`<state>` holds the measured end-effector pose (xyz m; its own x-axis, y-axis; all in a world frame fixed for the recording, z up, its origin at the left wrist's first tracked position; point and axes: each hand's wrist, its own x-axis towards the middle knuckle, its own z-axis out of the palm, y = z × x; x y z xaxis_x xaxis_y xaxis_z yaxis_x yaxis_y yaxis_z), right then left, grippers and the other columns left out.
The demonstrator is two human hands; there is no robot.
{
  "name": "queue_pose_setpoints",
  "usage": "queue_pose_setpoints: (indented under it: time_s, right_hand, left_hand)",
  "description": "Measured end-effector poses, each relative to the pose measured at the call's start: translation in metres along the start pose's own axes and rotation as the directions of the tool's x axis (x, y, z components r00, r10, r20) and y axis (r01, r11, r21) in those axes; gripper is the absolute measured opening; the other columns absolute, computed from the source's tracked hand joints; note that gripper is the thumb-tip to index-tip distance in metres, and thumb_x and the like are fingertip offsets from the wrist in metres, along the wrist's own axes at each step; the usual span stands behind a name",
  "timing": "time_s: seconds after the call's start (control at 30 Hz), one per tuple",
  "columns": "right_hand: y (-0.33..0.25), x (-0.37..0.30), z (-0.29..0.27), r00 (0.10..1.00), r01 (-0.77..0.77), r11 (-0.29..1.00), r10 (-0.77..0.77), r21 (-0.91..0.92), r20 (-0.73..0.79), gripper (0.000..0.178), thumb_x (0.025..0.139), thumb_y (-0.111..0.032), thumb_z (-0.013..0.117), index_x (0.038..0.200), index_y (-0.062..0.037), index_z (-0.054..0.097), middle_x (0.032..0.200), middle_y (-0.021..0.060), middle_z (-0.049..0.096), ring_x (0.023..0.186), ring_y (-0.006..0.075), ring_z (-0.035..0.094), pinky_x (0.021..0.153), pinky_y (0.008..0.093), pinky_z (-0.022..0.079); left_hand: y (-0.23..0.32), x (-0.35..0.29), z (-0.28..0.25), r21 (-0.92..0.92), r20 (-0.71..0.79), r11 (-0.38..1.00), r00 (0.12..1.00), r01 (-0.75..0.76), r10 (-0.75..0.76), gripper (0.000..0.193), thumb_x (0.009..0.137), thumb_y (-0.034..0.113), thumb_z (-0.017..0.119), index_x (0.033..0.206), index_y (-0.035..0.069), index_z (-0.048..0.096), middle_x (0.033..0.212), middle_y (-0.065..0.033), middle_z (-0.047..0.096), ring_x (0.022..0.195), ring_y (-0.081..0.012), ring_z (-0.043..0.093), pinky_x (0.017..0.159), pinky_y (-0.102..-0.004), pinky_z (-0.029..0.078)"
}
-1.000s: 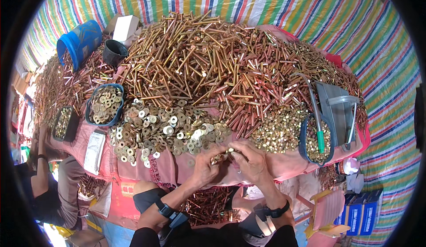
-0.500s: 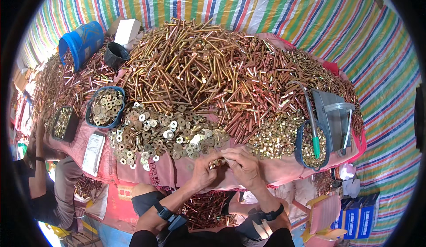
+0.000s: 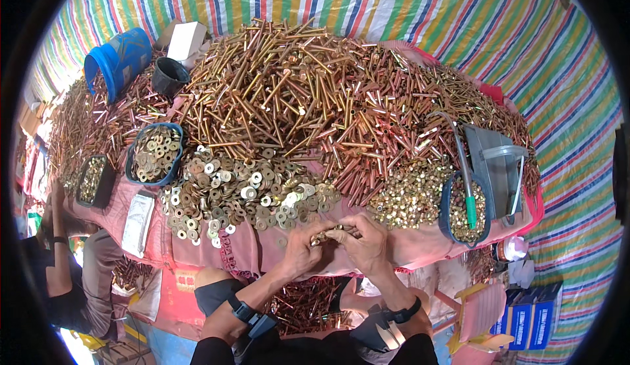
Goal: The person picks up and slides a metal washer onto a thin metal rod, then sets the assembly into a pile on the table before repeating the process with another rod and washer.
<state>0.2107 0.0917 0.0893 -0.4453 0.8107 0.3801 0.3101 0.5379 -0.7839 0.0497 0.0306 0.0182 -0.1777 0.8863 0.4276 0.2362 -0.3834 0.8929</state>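
I see the left hand (image 3: 303, 248) curled round small brass pieces (image 3: 319, 239), the right hand (image 3: 367, 241) seemingly pinching one; washers (image 3: 226, 191) lie farther left.

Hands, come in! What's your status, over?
Left hand: closed around small brassy pieces. Right hand: fingers at them, grip unclear. Washers heaped just beyond; nothing blocking either hand.

Two forearms slant inward from the lower edge, the left forearm (image 3: 268, 288) and right forearm (image 3: 399, 291) converging. The left hand (image 3: 304, 249) is curled, fingers folded; the right hand (image 3: 365, 241) bends opposite, thumb and fingertips reaching to the left fingers.
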Motion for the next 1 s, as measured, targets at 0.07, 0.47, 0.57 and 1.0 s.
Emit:
queue_pose_setpoints:
  time_s: [0.07, 0.47, 0.57, 1.0]
  right_hand:
    - [0.0, 0.0001, -0.0011, 0.999, 0.054, 0.998, -0.054, -0.044, 0.002, 0.024, 0.083, -0.011, 0.089, 0.096, -0.001, 0.071, 0.083, 0.0084, 0.069, 0.067, 0.0171, 0.067, 0.058, 0.0313, 0.052]
    - [0.0005, -0.0042, 0.0055, 0.975, 0.206, 0.942, -0.219, -0.267, -0.021, 0.02, 0.085, -0.007, 0.077, 0.1, -0.004, 0.065, 0.09, 0.0114, 0.065, 0.073, 0.0338, 0.069, 0.062, 0.0449, 0.056]
    - [0.0026, -0.0028, 0.006, 0.97, 0.231, 0.939, -0.243, -0.254, -0.015, 0.021, 0.084, -0.006, 0.076, 0.102, -0.0039, 0.065, 0.09, 0.0118, 0.065, 0.073, 0.0335, 0.069, 0.062, 0.0448, 0.057]
    - [0.0026, -0.0007, -0.0014, 0.974, 0.227, 0.96, -0.222, -0.166, 0.048, 0.02, 0.09, -0.007, 0.078, 0.107, -0.0004, 0.069, 0.093, 0.0127, 0.068, 0.076, 0.0291, 0.069, 0.064, 0.0392, 0.056]
  left_hand:
    - [-0.0004, -0.0007, 0.0002, -0.017, 0.004, 1.0, 1.0, 0.023, -0.023, 0.049, 0.079, -0.012, 0.053, 0.121, 0.001, 0.072, 0.098, -0.0187, 0.076, 0.087, -0.0297, 0.076, 0.078, -0.0364, 0.059]
    - [-0.0021, -0.0001, -0.0016, -0.026, 0.043, 0.998, 0.997, 0.059, -0.057, 0.055, 0.074, -0.014, 0.055, 0.125, -0.001, 0.071, 0.107, -0.0208, 0.076, 0.096, -0.0311, 0.075, 0.085, -0.0373, 0.058]
    - [-0.0045, -0.0014, -0.0014, -0.027, 0.037, 0.998, 0.998, 0.049, -0.048, 0.055, 0.074, -0.015, 0.055, 0.125, -0.001, 0.071, 0.107, -0.0211, 0.076, 0.097, -0.0312, 0.075, 0.086, -0.0368, 0.058]
    - [-0.0011, -0.0028, -0.0023, 0.009, 0.035, 0.996, 0.996, 0.086, -0.086, 0.053, 0.077, -0.012, 0.053, 0.124, 0.003, 0.072, 0.094, -0.0169, 0.074, 0.085, -0.0269, 0.074, 0.077, -0.0341, 0.057]
